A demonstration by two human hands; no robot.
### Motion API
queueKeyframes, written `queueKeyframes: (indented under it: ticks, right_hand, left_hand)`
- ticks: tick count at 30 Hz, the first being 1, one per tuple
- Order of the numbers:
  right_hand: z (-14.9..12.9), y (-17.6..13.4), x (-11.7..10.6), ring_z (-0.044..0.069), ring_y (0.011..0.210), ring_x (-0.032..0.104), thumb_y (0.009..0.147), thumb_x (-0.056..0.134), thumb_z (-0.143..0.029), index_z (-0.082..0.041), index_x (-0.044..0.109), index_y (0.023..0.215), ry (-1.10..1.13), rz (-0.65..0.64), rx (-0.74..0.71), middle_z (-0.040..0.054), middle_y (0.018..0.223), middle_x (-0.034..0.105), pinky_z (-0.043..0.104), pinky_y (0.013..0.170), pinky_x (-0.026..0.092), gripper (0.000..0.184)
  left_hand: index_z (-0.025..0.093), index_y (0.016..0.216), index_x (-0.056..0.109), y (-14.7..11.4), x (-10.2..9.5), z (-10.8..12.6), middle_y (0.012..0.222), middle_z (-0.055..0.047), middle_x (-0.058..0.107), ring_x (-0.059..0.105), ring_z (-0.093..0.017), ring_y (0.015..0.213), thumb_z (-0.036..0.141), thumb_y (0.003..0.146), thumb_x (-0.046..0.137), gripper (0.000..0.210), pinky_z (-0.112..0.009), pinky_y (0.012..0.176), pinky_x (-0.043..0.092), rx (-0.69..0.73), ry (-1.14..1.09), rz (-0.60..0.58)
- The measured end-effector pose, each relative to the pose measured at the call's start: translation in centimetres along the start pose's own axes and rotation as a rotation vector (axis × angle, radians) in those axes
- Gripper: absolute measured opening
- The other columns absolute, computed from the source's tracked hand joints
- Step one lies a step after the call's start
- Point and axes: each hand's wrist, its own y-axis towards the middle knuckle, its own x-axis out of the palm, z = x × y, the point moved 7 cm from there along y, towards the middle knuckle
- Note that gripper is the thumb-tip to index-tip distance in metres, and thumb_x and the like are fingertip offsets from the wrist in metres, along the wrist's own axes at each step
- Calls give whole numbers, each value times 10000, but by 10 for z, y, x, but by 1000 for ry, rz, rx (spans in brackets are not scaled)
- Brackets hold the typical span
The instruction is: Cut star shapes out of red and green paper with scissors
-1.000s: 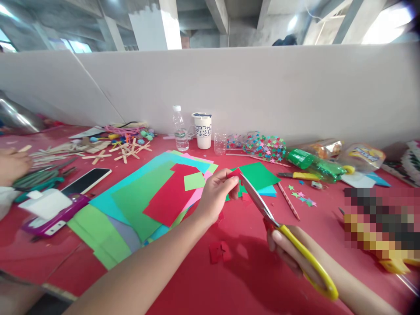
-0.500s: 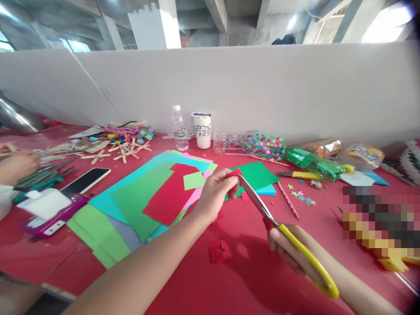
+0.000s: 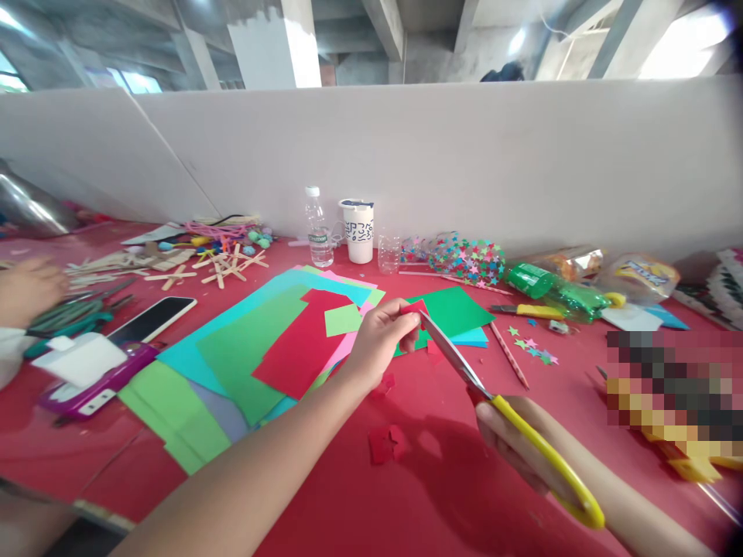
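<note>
My left hand (image 3: 380,340) pinches a small piece of red paper (image 3: 414,306) between thumb and fingers. In my right hand (image 3: 516,441) is a pair of yellow-handled scissors (image 3: 458,361), with my fingers wrapped round the handle. The blade tips meet the edge of the red paper. Behind it lies a dark green sheet (image 3: 456,309). Small red scraps (image 3: 385,445) rest on the red table below my hands. To the left, a larger red sheet (image 3: 307,344) lies over green and blue sheets (image 3: 237,348).
At the back stand a water bottle (image 3: 319,232) and a white cup (image 3: 358,232). A green plastic bottle (image 3: 557,290) lies at right, near a box cutter (image 3: 534,310). A phone (image 3: 152,319) and a purple power strip (image 3: 104,383) are left, by another person's hand (image 3: 35,290).
My hands stay nearly in place, and the scissors' yellow handle has shifted slightly right. The other person's hand at the far left has moved a little.
</note>
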Motion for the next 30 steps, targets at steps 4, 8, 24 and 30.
queueKeyframes:
  ticks: [4,8,24,30]
  right_hand:
    - [1,1,0,57,359,305,739,446,-752,-204,421,568,7,13,1,-78,434,347,191,373,221,574]
    - [13,5,1,59,341,293,679,417,-808,-210,434,588,2,-3,74,-82,427,342,187,342,217,606]
    - [18,6,4,50,348,302,731,415,-782,-203,417,611,29,-19,82,-85,445,338,183,348,207,591]
    - [21,7,4,43,353,294,754,446,-739,-197,427,624,59,-6,52,-87,461,338,174,353,200,558]
  left_hand:
    - [174,647,565,0,0,-2,528,43,538,472,-70,444,301,761,603,175,-205,465,348,-6,-37,-10]
    - [172,642,565,-1,0,-5,560,32,559,489,-75,459,316,778,597,201,-214,486,378,-8,-105,-1]
    - [167,639,580,-1,-1,-5,562,29,554,487,-70,461,324,773,603,207,-203,491,388,3,-63,32]
    - [170,649,585,-2,-2,-8,558,29,558,484,-71,464,333,767,605,203,-203,490,389,-3,-74,54]
